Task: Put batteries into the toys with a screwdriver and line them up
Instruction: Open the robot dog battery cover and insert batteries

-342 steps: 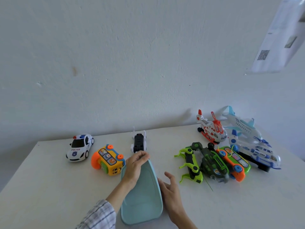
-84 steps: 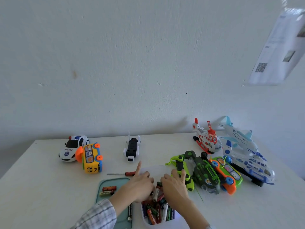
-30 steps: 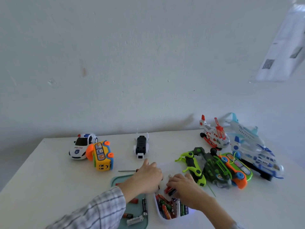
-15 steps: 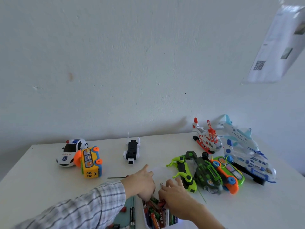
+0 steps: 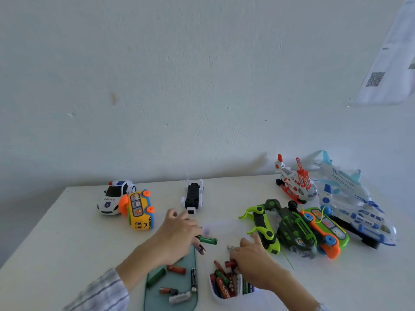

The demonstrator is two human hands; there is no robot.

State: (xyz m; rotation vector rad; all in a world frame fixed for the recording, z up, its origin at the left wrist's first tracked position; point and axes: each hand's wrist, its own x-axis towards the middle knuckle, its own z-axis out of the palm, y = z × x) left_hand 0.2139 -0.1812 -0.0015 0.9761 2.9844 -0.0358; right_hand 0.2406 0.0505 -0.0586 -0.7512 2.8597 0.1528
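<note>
- Head view, far left of the table (image 5: 67, 232): a police car (image 5: 114, 199) and a yellow bus toy (image 5: 140, 211) lying on its side touch each other near the back edge, and look set apart from the rest.
- Further right, a black-and-white toy (image 5: 193, 196) lies belly up, its dark underside showing; by my reading it is the next to be filled.
- Just in front of it, the left hand (image 5: 177, 236) has its fingers curled, pinching a green battery (image 5: 207, 240) at its tips, with a second dark battery (image 5: 201, 249) just below them. The screwdriver is not visible; it may lie under this hand.
- Below that hand, a teal lid (image 5: 177, 295) holds several loose batteries, red, green and black.
- Right of the lid, a white tub (image 5: 215, 297) holds a packed heap of batteries (image 5: 226, 286). The right hand (image 5: 253, 265) reaches into it, fingers bent down among them; whether it has hold of one I cannot tell.
- Right again, a green bug toy (image 5: 262, 230), a dark green toy (image 5: 292, 230) and an orange-green keyboard toy (image 5: 323, 232) lie bunched together, with a red-white helicopter (image 5: 295, 185) and a blue-white plane (image 5: 352, 203) behind.
- Step in hand, as I judge it: sorting out batteries. The next move calls for carrying the green battery to a toy and checking its size and polarity.
</note>
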